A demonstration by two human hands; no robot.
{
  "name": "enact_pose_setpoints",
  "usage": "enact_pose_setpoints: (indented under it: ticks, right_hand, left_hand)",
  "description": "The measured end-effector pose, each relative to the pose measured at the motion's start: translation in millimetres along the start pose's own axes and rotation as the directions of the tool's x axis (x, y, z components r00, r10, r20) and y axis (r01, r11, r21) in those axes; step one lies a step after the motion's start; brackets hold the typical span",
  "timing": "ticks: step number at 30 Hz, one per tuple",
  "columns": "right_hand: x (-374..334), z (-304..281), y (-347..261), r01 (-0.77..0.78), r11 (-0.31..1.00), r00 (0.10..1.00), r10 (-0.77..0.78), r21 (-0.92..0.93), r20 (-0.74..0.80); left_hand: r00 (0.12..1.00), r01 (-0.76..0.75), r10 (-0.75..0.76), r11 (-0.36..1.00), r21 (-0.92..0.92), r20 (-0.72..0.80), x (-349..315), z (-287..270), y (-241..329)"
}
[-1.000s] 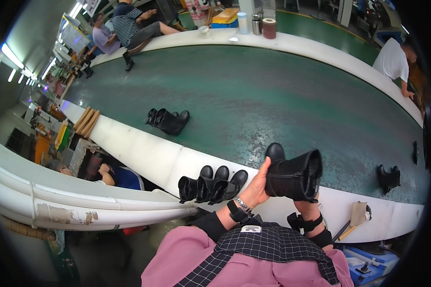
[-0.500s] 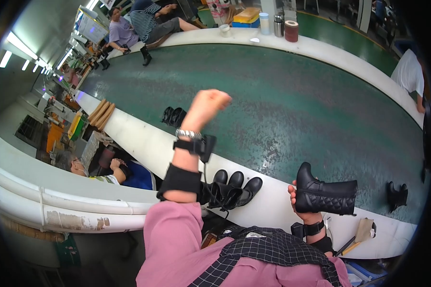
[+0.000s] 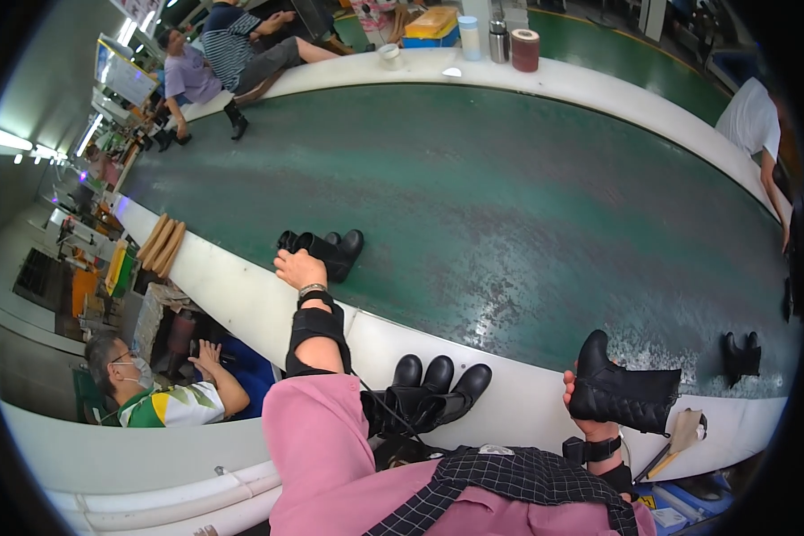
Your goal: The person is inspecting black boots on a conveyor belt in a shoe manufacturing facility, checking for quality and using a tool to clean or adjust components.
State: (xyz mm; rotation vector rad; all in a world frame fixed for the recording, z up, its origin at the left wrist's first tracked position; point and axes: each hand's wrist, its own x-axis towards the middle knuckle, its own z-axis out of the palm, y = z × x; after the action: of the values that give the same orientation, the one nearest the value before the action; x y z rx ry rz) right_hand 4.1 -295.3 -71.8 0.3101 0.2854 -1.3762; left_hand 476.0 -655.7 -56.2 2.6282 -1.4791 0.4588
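My left hand [image 3: 302,268] reaches far over the belt, its fingers bent round the upper end of a black boot [image 3: 341,255]. That boot lies at the belt's near side, beside more dark boots partly hidden behind it. At the right, my right hand [image 3: 591,425] supports another black boot [image 3: 623,389] from below. This boot is held sideways, its sole toward my fingers and its shaft pointing right. Three black boots [image 3: 438,375] stand close together on the white ledge [image 3: 527,393] in front of me, toes away from me.
A green belt [image 3: 509,196] runs between white ledges. Far right on it stand small black boots [image 3: 741,355]. Handled tools [image 3: 685,435] lie near my right wrist. Brown rolls [image 3: 163,246] rest on the left ledge. A masked co-worker [image 3: 134,380] sits left; other people are along the far side.
My left hand has come down and left from a raised closed pose to the boots on the belt, and now grips one. The right hand's boot has shifted slightly right and down.
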Motion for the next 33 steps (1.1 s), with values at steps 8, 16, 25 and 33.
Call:
enact_pose_setpoints:
  ticks: [8, 16, 25, 33]
  right_hand:
    - [12.8, 33.6, 9.9, -0.003, 0.999, 0.999, 0.001, -0.05, -0.045]
    - [14.3, 52.7, 14.0, 0.078, 0.982, 0.991, -0.057, -0.173, 0.122]
    - [-22.5, 55.9, 9.8, 0.381, 0.909, 0.907, -0.33, -0.172, 0.263]
    - [-72.2, 38.5, 9.0, 0.18, 0.982, 0.965, -0.166, -0.053, 0.205]
  left_hand:
    - [0.931, -0.299, 0.347, 0.904, -0.306, 0.115, 2.8, -60.8, 38.0]
    - [0.671, -0.526, 0.729, 0.34, -0.78, -0.134, -123.5, -248.9, 89.2]
    - [0.357, -0.644, 0.797, -0.167, -0.747, -0.486, -303.8, -316.7, 108.2]
    - [0.105, -0.439, 0.895, -0.349, -0.828, -0.433, -375.1, -355.9, 94.6]
